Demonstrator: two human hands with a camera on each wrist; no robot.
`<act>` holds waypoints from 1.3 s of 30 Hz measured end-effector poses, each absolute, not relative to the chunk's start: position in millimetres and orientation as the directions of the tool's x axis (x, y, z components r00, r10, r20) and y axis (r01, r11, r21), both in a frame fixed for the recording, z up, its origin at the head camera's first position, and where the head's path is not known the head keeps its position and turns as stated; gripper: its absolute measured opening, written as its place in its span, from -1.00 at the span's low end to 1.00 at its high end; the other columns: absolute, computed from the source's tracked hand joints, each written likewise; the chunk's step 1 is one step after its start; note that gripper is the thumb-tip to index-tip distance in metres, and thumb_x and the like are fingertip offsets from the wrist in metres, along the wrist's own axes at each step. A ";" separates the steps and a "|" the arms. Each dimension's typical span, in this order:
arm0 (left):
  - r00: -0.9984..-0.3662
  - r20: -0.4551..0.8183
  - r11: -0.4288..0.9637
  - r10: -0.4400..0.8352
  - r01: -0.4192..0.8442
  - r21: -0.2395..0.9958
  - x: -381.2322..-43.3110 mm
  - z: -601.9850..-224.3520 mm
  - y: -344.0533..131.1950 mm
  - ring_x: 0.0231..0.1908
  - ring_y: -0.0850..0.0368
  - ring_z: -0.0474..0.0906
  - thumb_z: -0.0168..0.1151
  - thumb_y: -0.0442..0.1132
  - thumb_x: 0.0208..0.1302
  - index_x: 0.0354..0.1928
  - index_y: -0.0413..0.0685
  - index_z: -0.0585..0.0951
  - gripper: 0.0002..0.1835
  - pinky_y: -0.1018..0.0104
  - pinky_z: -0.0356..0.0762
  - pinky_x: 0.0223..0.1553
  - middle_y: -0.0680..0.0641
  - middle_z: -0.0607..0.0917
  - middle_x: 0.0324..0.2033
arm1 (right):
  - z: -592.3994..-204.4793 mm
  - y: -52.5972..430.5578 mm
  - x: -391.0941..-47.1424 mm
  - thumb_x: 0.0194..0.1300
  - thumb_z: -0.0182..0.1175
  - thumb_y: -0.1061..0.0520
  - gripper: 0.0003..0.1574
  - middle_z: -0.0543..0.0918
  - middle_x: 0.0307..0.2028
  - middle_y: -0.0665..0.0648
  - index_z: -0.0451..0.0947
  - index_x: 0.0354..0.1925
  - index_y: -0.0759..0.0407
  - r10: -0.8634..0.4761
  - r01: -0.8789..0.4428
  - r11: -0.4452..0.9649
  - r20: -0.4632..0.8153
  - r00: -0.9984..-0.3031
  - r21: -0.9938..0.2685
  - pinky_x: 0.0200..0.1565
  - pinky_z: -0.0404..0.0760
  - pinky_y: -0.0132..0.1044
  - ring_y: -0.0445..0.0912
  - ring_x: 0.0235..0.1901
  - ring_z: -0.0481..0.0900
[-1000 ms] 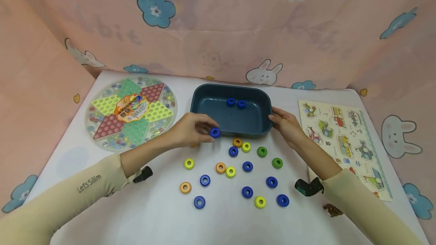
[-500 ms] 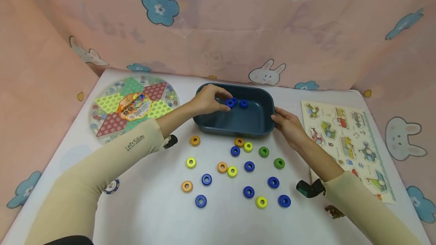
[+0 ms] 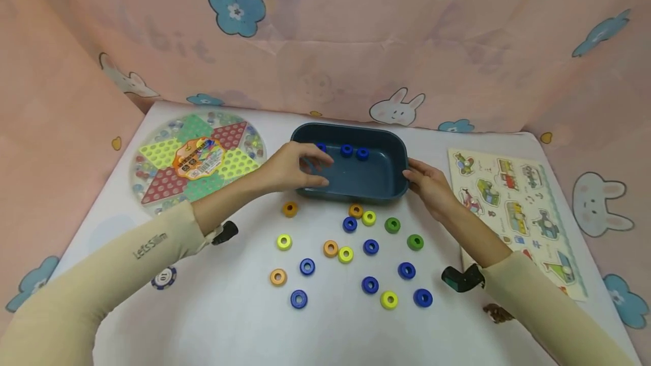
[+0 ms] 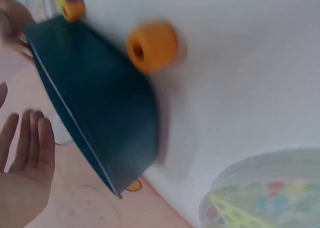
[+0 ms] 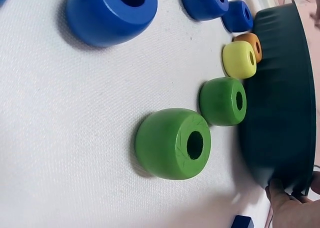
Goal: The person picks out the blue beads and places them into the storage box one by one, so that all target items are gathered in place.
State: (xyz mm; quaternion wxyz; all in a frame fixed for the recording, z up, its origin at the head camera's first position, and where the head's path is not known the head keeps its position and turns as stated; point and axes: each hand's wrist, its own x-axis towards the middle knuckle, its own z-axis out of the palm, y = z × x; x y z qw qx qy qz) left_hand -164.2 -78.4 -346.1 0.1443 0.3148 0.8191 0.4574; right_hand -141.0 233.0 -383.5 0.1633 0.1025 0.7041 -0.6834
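My left hand hovers over the left end of a dark teal plastic basin, thumb and fingers spread apart with nothing between them. Inside the basin lie a blue bead, a second blue bead and a third, partly hidden behind the left fingers. At the basin's right end, my right hand grips the rim, as the right wrist view also shows. Loose wooden beads are scattered in front: green, yellow, orange and several blue.
A round Chinese checkers set with marbles lies at the back left. To the right is a picture puzzle board. A poker chip lies near the left sleeve and a small brown item near the right one. Pink cloth hangs behind.
My left hand has carried a blue bead from the basin's front edge into it, let it go, and drawn back leftward. My right hand keeps its place on the rim.
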 end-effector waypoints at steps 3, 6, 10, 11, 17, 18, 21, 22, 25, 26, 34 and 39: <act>-0.696 0.068 0.315 0.715 0.407 0.857 -140.5 -345.8 -86.8 -0.22 -0.02 0.53 0.43 -0.32 -0.01 -0.12 -0.14 0.64 -0.66 0.16 0.57 -0.21 0.00 0.63 -0.22 | -383.1 233.1 -141.7 0.44 -0.14 0.24 -0.37 0.09 0.36 0.25 -0.05 0.39 0.33 -0.074 0.375 0.055 -0.378 -0.923 -0.926 0.24 0.22 -0.22 0.03 0.29 0.15; -0.649 0.022 0.296 0.760 0.376 0.878 -118.4 -351.4 -94.8 -0.22 0.02 0.53 0.44 -0.33 -0.02 -0.14 -0.07 0.65 -0.67 0.12 0.56 -0.22 0.06 0.63 -0.22 | -382.6 233.5 -141.7 0.44 -0.13 0.23 -0.36 0.08 0.37 0.23 -0.06 0.39 0.32 -0.071 0.381 0.064 -0.385 -0.920 -0.922 0.25 0.21 -0.22 0.02 0.29 0.14; -0.602 -0.075 0.315 0.795 0.303 0.899 -94.2 -365.0 -102.3 -0.20 0.05 0.53 0.46 -0.35 -0.06 -0.14 -0.05 0.65 -0.64 0.16 0.55 -0.19 0.05 0.63 -0.21 | -382.1 234.7 -141.3 0.44 -0.13 0.23 -0.35 0.07 0.37 0.23 -0.07 0.39 0.32 -0.074 0.378 0.069 -0.383 -0.921 -0.923 0.25 0.21 -0.22 0.01 0.30 0.13; -0.591 -0.103 0.327 0.800 0.286 0.901 -89.4 -368.4 -103.0 -0.20 0.05 0.53 0.46 -0.36 -0.07 -0.14 -0.06 0.66 -0.64 0.17 0.55 -0.18 0.04 0.63 -0.20 | -381.9 235.0 -141.1 0.44 -0.13 0.24 -0.35 0.07 0.37 0.24 -0.07 0.39 0.33 -0.077 0.374 0.066 -0.379 -0.922 -0.925 0.25 0.21 -0.22 0.02 0.30 0.13; -0.522 -0.186 0.374 0.832 0.281 0.884 -71.0 -383.3 -101.5 -0.23 0.11 0.52 0.47 -0.42 -0.11 -0.17 -0.06 0.68 -0.64 0.25 0.55 -0.21 0.08 0.64 -0.25 | -380.3 235.3 -141.3 0.42 -0.12 0.27 -0.33 0.05 0.35 0.30 -0.10 0.38 0.40 -0.088 0.341 0.053 -0.345 -0.935 -0.938 0.26 0.19 -0.18 0.05 0.31 0.08; -0.516 -0.191 0.379 0.835 0.287 0.880 -69.2 -384.5 -100.8 -0.24 0.12 0.52 0.46 -0.44 -0.11 -0.18 -0.06 0.68 -0.63 0.27 0.55 -0.22 0.09 0.64 -0.25 | -380.1 235.0 -141.2 0.42 -0.11 0.27 -0.33 0.05 0.35 0.31 -0.10 0.38 0.40 -0.088 0.340 0.054 -0.343 -0.935 -0.939 0.26 0.18 -0.17 0.06 0.31 0.08; -0.514 -0.193 0.384 0.836 0.297 0.874 -65.0 -388.1 -99.3 -0.25 0.14 0.50 0.44 -0.49 -0.12 -0.19 -0.05 0.69 -0.63 0.32 0.55 -0.25 0.13 0.62 -0.27 | -380.3 234.3 -141.2 0.42 -0.11 0.27 -0.33 0.04 0.36 0.30 -0.09 0.38 0.39 -0.088 0.347 0.053 -0.351 -0.932 -0.936 0.26 0.18 -0.18 0.05 0.31 0.07; -0.516 -0.188 0.383 0.836 0.302 0.873 -63.9 -389.2 -99.3 -0.26 0.14 0.50 0.44 -0.50 -0.13 -0.19 -0.05 0.69 -0.62 0.33 0.55 -0.26 0.13 0.61 -0.26 | -380.6 234.0 -141.3 0.42 -0.11 0.27 -0.33 0.04 0.36 0.29 -0.09 0.38 0.39 -0.088 0.349 0.054 -0.353 -0.932 -0.935 0.26 0.18 -0.18 0.05 0.31 0.07; -0.527 -0.167 0.379 0.833 0.325 0.867 -62.1 -393.4 -99.6 -0.26 0.14 0.48 0.42 -0.53 -0.14 -0.21 -0.06 0.69 -0.62 0.35 0.54 -0.27 0.15 0.58 -0.26 | -381.6 233.2 -141.2 0.42 -0.11 0.26 -0.33 0.03 0.36 0.28 -0.10 0.38 0.38 -0.088 0.357 0.050 -0.360 -0.929 -0.933 0.26 0.18 -0.19 0.04 0.32 0.07; -0.530 -0.162 0.381 0.832 0.334 0.862 -62.0 -394.8 -99.9 -0.27 0.14 0.47 0.41 -0.54 -0.14 -0.21 -0.06 0.69 -0.62 0.35 0.53 -0.27 0.16 0.58 -0.26 | -381.9 233.0 -141.3 0.42 -0.11 0.26 -0.33 0.04 0.36 0.28 -0.09 0.38 0.38 -0.086 0.359 0.052 -0.363 -0.928 -0.932 0.26 0.18 -0.19 0.03 0.32 0.07; -0.510 -0.169 0.409 0.843 0.406 0.817 -59.8 -402.4 -98.3 -0.29 0.22 0.48 0.42 -0.49 -0.11 -0.21 -0.08 0.68 -0.66 0.43 0.52 -0.28 0.18 0.58 -0.33 | -384.2 232.7 -141.8 0.42 -0.11 0.27 -0.34 0.07 0.36 0.28 -0.07 0.38 0.38 -0.080 0.363 0.051 -0.366 -0.927 -0.931 0.25 0.21 -0.19 0.04 0.31 0.11; -0.488 -0.170 0.399 0.856 0.416 0.817 -56.6 -404.2 -95.3 -0.28 0.28 0.47 0.46 -0.42 -0.11 -0.20 -0.06 0.69 -0.66 0.46 0.52 -0.28 0.20 0.58 -0.32 | -384.1 233.2 -141.6 0.42 -0.12 0.27 -0.34 0.06 0.36 0.27 -0.07 0.38 0.37 -0.077 0.370 0.053 -0.374 -0.924 -0.927 0.25 0.20 -0.18 0.03 0.31 0.11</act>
